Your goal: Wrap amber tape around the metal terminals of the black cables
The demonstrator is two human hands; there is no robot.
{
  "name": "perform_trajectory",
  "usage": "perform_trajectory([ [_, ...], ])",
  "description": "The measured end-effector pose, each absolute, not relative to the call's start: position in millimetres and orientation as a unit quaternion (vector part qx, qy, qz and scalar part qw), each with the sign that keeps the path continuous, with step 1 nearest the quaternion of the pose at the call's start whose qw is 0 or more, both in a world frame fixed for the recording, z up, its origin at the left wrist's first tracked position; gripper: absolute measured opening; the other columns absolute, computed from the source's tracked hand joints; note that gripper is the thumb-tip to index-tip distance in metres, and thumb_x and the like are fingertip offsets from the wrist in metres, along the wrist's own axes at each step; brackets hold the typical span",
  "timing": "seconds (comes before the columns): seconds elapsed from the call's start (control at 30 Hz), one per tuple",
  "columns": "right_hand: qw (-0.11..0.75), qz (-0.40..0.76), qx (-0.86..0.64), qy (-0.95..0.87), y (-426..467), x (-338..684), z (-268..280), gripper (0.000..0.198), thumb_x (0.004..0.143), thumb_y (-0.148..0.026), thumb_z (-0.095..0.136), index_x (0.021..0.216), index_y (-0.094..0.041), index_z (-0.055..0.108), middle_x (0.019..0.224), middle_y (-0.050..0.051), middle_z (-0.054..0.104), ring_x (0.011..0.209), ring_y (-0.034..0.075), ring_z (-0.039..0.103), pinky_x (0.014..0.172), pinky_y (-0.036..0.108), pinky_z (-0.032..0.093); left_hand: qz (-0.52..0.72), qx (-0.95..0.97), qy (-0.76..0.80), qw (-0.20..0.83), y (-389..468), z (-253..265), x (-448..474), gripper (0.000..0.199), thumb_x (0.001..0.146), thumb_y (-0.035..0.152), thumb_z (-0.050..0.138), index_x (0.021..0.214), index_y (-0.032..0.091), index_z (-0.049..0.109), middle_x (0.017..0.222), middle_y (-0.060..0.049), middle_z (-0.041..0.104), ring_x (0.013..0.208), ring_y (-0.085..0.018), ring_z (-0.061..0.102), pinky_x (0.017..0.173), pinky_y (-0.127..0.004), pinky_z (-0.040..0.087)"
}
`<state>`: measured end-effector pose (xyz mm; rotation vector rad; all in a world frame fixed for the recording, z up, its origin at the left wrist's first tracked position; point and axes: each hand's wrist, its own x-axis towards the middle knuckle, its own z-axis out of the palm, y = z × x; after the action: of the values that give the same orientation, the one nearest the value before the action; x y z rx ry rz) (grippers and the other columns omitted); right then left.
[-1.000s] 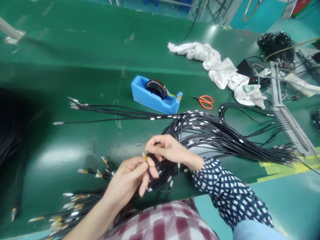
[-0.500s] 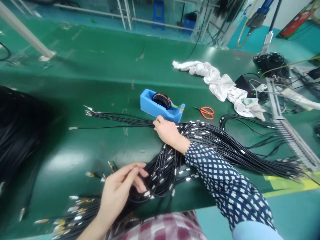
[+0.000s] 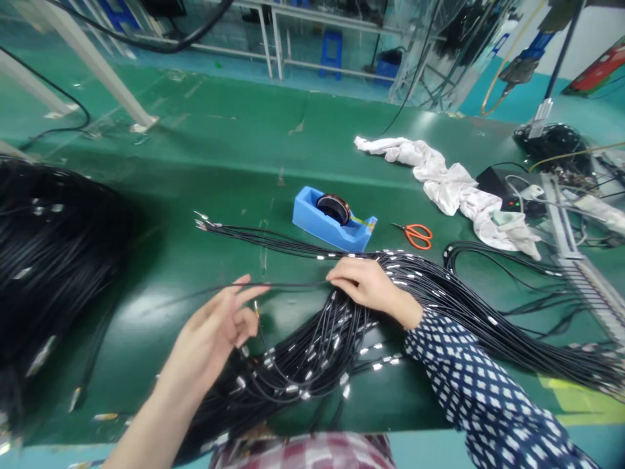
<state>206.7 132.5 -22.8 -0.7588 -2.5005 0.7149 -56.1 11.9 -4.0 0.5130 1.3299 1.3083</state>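
A single black cable (image 3: 297, 284) is pinched in the fingertips of my right hand (image 3: 371, 284) and stretches left across the green table. My left hand (image 3: 215, 329) is beside this cable with its fingers spread; the cable runs along its upper fingers, with no firm grip visible. Under and right of my right hand lies a thick bundle of black cables (image 3: 449, 299) with white tags. A looped heap of tagged cables (image 3: 317, 352) sits below and between my hands. A thinner group of cables (image 3: 268, 240) points left, just beyond my right hand.
Behind the cables stands a blue tape dispenser (image 3: 312, 218) with a brown tape roll. Orange-handled scissors (image 3: 417, 236) lie to its right. Farther back is a crumpled white cloth (image 3: 452, 189). A large black cable pile (image 3: 53, 247) is at left, a metal rail (image 3: 561, 221) at right.
My right hand has shifted slightly toward me and now holds one cable apart from the group. My left hand has moved up and left, from the heap to this cable. The view has shifted left.
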Motion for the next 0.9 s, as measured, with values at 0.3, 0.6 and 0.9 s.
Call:
perform_trajectory([
  [0.3, 0.225, 0.397, -0.269, -0.848, 104.4, 214.0, -0.9, 0.021, 0.093, -0.03, 0.055, 0.085, -0.017, 0.069, 0.101, 0.009, 0.066, 0.092, 0.018, 0.06, 0.085, 0.033, 0.048, 0.47, 0.327, 0.526, 0.629, -2.3, 14.1, -37.4, 0.018, 0.088, 0.033, 0.064, 0.09, 0.016, 0.069, 0.063, -0.001, 0.067, 0.037, -0.007, 0.053, 0.039, -0.016, 0.039],
  [0.6, 0.276, 0.634, -0.315, -0.65, 87.1, 178.9, 17.3, 0.026, 0.092, -0.036, 0.057, 0.091, -0.012, 0.068, 0.078, 0.004, 0.067, 0.067, 0.011, 0.058, 0.061, 0.022, 0.047, 0.315, 0.309, 0.49, 0.752, -23.8, -6.5, 8.0, 0.031, 0.086, 0.042, 0.063, 0.081, 0.012, 0.068, 0.059, -0.004, 0.067, 0.031, -0.008, 0.055, 0.033, -0.014, 0.038],
  [0.9, 0.29, 0.714, -0.308, -0.558, 87.3, 172.7, 11.6, 0.024, 0.082, -0.036, 0.069, 0.081, -0.013, 0.069, 0.071, 0.002, 0.066, 0.064, 0.01, 0.059, 0.063, 0.022, 0.049, 0.303, 0.293, 0.493, 0.761, -24.3, -6.0, 11.2, 0.031, 0.083, 0.041, 0.066, 0.075, 0.011, 0.068, 0.057, -0.004, 0.067, 0.03, -0.008, 0.055, 0.031, -0.013, 0.036],
])
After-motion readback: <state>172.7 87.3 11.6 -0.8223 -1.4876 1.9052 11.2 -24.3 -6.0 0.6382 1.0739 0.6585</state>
